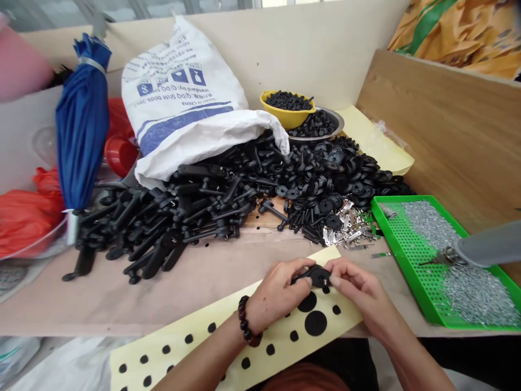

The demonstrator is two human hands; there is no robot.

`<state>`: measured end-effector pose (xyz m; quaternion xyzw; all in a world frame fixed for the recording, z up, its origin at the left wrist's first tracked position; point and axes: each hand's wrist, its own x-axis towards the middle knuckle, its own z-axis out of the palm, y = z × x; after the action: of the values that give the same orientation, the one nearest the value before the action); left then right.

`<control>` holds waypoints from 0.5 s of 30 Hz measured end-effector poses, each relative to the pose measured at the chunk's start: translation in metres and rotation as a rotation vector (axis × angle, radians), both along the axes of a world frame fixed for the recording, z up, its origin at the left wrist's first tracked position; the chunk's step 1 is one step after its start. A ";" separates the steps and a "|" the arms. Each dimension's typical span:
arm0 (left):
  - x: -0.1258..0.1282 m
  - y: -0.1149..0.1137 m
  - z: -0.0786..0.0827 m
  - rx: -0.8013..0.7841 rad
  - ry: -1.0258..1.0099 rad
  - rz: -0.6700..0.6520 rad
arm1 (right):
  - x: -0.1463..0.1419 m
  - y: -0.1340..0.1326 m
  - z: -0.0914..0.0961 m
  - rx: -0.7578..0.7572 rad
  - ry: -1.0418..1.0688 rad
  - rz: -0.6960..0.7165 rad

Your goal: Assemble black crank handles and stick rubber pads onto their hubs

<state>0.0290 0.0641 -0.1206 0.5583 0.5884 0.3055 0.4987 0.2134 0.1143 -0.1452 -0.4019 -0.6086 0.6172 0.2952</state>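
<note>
Between my two hands is a small black plastic part (319, 276) with a rounded end and a bit of shiny metal on it. My left hand (280, 290) is closed on its left side, thumb and fingers pinching it. On the other side the fingertips of my right hand (354, 279) pinch its right edge. Beneath both hands lies a pale yellow sheet (228, 353) bearing black pads, mostly small and squarish. Two larger round pads (316, 323) sit just below the held part.
Behind my hands spreads a heap of black plastic parts (203, 201), with metal clips (352, 225) at its right. A green tray (423, 298) of screws stands at right, a grey screwdriver (488, 244) over it. A white sack (187, 98) and yellow bowl (287, 114) are behind.
</note>
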 end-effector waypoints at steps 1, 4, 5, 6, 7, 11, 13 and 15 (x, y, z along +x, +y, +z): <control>0.001 0.000 0.000 0.011 0.001 0.023 | 0.000 0.000 0.000 0.009 -0.007 0.009; 0.006 -0.001 0.000 0.066 0.020 0.091 | -0.002 -0.001 0.001 0.031 -0.027 0.022; 0.008 -0.002 0.000 0.087 0.029 0.107 | -0.002 -0.002 0.001 0.041 -0.035 0.019; 0.009 -0.002 -0.001 0.103 0.036 0.121 | -0.003 -0.002 0.002 0.051 -0.041 0.013; 0.010 -0.003 -0.001 0.114 0.039 0.132 | -0.002 -0.002 0.003 0.050 -0.043 0.007; 0.011 -0.006 -0.005 0.095 -0.001 0.190 | 0.000 -0.005 0.001 -0.138 0.035 -0.007; 0.010 -0.006 -0.007 0.073 -0.032 0.219 | 0.001 -0.006 -0.001 -0.250 0.095 -0.028; 0.009 -0.007 -0.008 0.057 -0.049 0.241 | 0.000 -0.007 -0.004 -0.306 0.155 -0.072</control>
<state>0.0378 0.0571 -0.1284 0.4899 0.6301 0.3932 0.4565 0.2133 0.1075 -0.1496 -0.4152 -0.4680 0.7208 0.2985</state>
